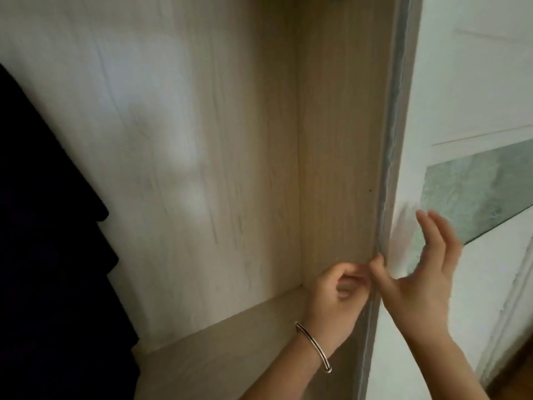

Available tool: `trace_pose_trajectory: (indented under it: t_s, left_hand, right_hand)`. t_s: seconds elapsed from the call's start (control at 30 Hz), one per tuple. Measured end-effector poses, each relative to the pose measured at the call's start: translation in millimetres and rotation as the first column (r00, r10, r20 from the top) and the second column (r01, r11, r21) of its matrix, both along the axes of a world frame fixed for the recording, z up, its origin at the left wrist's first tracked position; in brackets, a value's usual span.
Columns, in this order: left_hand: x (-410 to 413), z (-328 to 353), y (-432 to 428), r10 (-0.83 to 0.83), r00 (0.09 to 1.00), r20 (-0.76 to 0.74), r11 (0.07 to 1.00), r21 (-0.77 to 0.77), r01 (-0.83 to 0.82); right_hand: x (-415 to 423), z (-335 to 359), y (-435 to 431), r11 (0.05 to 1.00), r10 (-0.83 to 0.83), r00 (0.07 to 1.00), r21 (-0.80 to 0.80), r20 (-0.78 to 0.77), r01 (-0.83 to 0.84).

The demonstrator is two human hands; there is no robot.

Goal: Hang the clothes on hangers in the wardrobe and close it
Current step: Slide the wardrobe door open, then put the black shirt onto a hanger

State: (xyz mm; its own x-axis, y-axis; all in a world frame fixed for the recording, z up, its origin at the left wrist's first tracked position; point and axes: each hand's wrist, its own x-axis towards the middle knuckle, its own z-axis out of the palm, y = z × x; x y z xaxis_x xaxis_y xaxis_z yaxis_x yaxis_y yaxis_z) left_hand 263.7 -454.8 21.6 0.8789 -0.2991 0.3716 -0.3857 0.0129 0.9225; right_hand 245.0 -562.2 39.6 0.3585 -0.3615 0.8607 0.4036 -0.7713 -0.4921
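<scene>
I am looking into a light wood wardrobe [178,145]. Dark clothes [43,255] hang at its left edge; no hanger shows. The white sliding wardrobe door [467,82], with a green patterned panel [473,194], stands at the right, and its grey edge strip [395,125] runs down beside the inner side wall [340,140]. My left hand [334,301], wearing a bracelet, is inside the wardrobe with its fingers curled at the door's edge. My right hand [424,281] is at the door's front, thumb on the edge and fingers spread.
The wardrobe's bottom board [230,350] lies bare below my left wrist. A strip of brown floor [519,368] shows at the lower right, past the door's moulded frame [507,321].
</scene>
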Motion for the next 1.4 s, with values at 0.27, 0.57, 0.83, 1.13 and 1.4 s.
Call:
trace_pose_trajectory:
  t_s: [0.27,0.57,0.83,1.13,1.4]
  left_hand:
    - [-35,21,165,0.378,0.898,0.223,0.888,0.185,-0.420]
    - [-118,153,325,0.691,0.339,0.638,0.476,-0.049,-0.878]
    - [-92,282,375,0.674,0.157,0.722,0.326,-0.100,-0.940]
    - [-31,364,392,0.665,0.347,0.661,-0.003,0.467,-0.884]
    - [4,390,413,0.798,0.449,0.402,0.220,0.499,-0.838]
  right_hand:
    - [21,16,109,0.862,0.304,0.941,-0.463,0.148,-0.206]
    - [32,113,287,0.651,0.722,0.652,-0.550,0.233,-0.524]
    - [29,240,374,0.400,0.913,0.391,-0.058,0.117,-0.915]
    - [59,342,439,0.281,0.953,0.241,0.246,-0.182,-0.928]
    - [76,361,456,0.225,0.974,0.176,0.487,-0.146,-0.844]
